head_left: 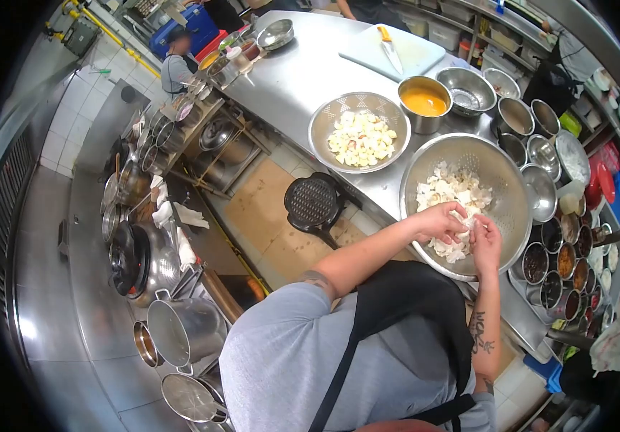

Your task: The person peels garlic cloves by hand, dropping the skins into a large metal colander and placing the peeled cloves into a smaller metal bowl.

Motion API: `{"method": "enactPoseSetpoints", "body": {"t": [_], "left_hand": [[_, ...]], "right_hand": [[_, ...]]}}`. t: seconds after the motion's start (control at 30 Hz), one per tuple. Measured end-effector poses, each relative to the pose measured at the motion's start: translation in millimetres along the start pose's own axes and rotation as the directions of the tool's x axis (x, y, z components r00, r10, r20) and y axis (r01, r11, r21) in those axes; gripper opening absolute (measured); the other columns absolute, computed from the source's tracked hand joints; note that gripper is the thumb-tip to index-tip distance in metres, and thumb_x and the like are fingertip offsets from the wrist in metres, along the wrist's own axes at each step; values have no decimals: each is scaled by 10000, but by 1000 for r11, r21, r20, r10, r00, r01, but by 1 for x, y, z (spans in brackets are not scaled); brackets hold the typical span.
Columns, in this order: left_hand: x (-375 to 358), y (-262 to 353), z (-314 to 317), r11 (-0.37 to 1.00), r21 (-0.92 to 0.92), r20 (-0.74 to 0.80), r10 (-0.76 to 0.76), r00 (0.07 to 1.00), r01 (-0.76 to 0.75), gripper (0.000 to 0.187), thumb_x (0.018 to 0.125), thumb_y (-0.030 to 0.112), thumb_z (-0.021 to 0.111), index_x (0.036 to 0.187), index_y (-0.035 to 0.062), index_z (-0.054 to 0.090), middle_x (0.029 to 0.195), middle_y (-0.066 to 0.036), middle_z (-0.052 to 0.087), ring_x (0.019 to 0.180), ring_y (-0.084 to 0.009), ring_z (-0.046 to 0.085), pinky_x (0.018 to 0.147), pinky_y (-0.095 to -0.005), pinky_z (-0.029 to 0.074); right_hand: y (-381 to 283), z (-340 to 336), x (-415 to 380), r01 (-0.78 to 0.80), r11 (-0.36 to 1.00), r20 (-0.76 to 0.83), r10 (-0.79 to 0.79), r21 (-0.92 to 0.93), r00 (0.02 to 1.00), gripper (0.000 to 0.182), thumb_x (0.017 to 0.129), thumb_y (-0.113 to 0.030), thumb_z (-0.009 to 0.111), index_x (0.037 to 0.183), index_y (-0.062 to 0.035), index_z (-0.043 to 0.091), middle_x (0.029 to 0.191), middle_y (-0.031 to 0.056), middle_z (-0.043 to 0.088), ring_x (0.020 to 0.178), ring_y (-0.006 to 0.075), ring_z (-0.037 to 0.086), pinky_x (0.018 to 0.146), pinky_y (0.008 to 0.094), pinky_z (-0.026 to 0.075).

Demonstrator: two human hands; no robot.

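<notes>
Both of my hands are over a large perforated steel colander (513,216) holding torn white pieces (454,189) that look like oyster mushroom. My left hand (441,222) has its fingers curled together at a small white piece. Close beside it, my right hand (487,246) pinches at the same piece, its fingertips nearly meeting those of the left. The fingers partly hide the piece. Behind and to the left sits a second colander (317,128) with pale yellow chopped chunks (362,140). A steel pot (423,124) of orange-yellow liquid stands next to both colanders.
A knife (390,52) with an orange handle lies on a white cutting board (353,47). Steel bowls (468,92) and several sauce containers (536,263) crowd the right side. A black stool (313,200) stands on the floor at left, near stock pots (187,335). Another person (177,63) is far left.
</notes>
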State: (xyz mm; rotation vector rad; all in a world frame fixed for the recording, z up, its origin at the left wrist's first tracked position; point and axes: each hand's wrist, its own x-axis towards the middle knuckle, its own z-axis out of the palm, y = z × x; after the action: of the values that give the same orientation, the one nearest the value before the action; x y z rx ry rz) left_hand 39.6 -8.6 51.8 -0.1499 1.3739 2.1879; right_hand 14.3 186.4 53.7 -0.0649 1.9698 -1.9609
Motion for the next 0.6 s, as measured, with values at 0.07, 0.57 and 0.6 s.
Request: {"method": "enactPoseSetpoints", "body": {"t": [0.07,0.57,0.6], "left_hand": [[4,-3,0,991,-133,-7,22,1000,-22,308,930,97,663,1177,85,480,953,-58,645,866,-197,690,729,-329,583],[7,2,23,815,575,-384,345,856,-70,317,979,273,503,1046,-36,523,783,-189,648,616,-226,646,528,-367,500],[16,-9,16,760,643,-358,402,843,-89,327,974,275,491,1045,-43,524,790,-221,647,670,-298,647,596,-412,499]], "right_hand": [[-14,6,-8,-54,992,-46,59,118,997,291,998,-220,603,1211,-21,603,651,-26,512,580,40,467,464,193,327],[-9,18,-8,-186,982,205,178,21,963,292,987,-195,616,1203,-4,574,702,-24,553,527,48,463,434,210,317],[-5,17,-7,-182,983,207,177,8,962,282,987,-185,613,1200,-5,575,706,-24,555,528,48,464,434,211,317]]}}
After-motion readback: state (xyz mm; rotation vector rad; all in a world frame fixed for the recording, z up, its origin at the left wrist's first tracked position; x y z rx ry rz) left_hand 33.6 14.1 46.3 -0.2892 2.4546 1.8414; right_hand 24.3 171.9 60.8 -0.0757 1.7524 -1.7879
